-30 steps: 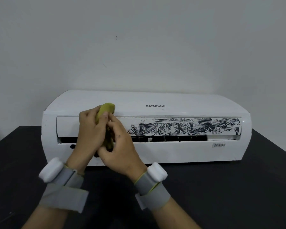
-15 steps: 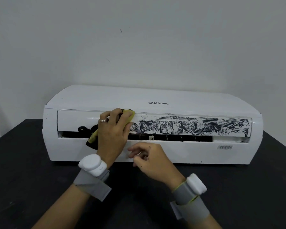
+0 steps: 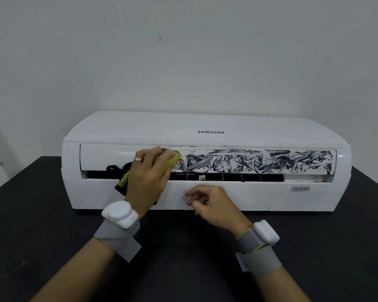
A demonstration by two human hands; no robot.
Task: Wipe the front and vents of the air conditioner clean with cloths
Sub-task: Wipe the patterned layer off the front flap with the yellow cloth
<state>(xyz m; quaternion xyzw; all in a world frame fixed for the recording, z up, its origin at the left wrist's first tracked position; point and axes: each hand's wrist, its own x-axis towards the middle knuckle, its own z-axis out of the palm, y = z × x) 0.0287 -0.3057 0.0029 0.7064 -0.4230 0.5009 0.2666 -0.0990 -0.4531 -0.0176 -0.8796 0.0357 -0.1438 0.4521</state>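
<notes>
Since a second ago the right hand (image 3: 212, 205) has been taken off the yellow cloth (image 3: 173, 160) and lowered before the lower front panel. Its fingers are loosely curled, nothing is held, and contact cannot be told. The cloth is gripped by the left hand (image 3: 147, 177) and pressed on the vent flap (image 3: 105, 155) of the air conditioner (image 3: 140, 127), at the left edge of the dark smear (image 3: 260, 160). The flap's left part is seen white; the smear from centre to right is judged still to be wiped. "SAMSUNG" (image 3: 210, 132) is read; the barcode sticker (image 3: 299, 188) is too small.
</notes>
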